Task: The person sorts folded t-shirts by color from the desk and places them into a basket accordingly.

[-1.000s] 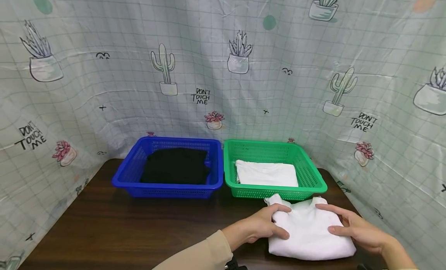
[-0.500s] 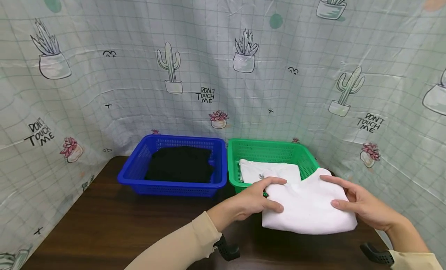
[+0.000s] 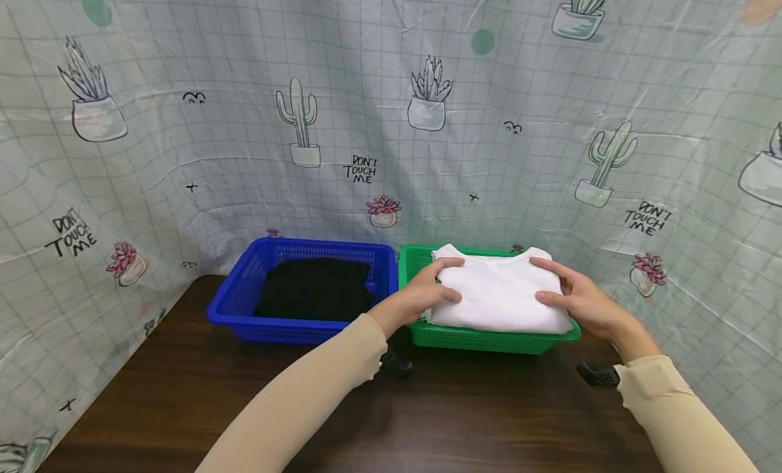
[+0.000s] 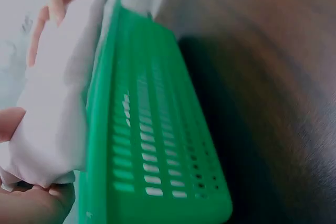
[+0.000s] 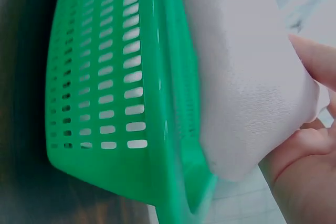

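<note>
A folded white shirt (image 3: 497,293), its neckline facing the back, is held level over the green basket (image 3: 482,341). My left hand (image 3: 424,290) grips its left side, thumb on top and other fingers partly beneath, as the left wrist view shows. On the opposite side my right hand (image 3: 577,300) grips the shirt's edge; in the right wrist view the folded cloth (image 5: 236,77) hangs just above the basket rim (image 5: 163,103). The white garment seen earlier inside the basket is hidden under the held shirt.
Left of the green basket stands a blue basket (image 3: 299,332) with a folded black garment (image 3: 314,288) inside. Both sit at the back of a dark wooden table (image 3: 183,391). A cactus-print curtain (image 3: 342,120) hangs behind and along the sides.
Both hands have lifted the folded white shirt off the table and carried it forward and slightly left, over the green basket. The baskets have stayed in place.
</note>
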A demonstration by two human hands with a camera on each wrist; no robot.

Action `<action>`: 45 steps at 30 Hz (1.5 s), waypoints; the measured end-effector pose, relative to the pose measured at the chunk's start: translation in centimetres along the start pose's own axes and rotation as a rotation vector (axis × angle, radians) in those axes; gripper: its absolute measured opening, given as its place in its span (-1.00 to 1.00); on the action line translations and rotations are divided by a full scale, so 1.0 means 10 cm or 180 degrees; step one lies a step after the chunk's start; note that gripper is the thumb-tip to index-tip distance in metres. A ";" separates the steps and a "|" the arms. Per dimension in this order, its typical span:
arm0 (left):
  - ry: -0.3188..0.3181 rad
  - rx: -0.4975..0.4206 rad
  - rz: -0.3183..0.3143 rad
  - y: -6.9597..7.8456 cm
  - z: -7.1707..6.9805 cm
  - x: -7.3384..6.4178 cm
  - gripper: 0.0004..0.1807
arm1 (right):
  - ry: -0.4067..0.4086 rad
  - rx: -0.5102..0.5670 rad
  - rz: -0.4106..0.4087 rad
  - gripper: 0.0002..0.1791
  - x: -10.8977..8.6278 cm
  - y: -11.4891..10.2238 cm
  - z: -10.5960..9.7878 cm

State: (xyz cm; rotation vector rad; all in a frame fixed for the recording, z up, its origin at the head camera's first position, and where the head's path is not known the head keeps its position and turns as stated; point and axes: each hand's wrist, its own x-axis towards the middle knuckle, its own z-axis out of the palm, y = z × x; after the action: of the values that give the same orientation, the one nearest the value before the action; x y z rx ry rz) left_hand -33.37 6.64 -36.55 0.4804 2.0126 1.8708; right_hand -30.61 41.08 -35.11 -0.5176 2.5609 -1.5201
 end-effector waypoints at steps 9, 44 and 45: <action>0.0258 0.0081 -0.0098 -0.19 0.01 0.33 -0.29 | 0.0094 -0.0251 0.0287 -0.12 0.35 0.35 -0.03; 0.0861 0.1189 -0.0651 -0.43 0.12 0.56 -0.44 | -0.0066 -0.1109 0.0711 -0.19 0.70 0.73 0.32; 0.0853 0.1237 -0.0650 -0.42 0.12 0.55 -0.44 | -0.0083 -0.1139 0.0726 -0.19 0.70 0.74 0.32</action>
State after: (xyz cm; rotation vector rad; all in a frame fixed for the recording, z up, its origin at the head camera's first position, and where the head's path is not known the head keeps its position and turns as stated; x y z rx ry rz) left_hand -37.65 10.03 -40.95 0.1129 2.5113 1.4902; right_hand -38.00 39.23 -42.57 -0.2623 2.7696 -0.9829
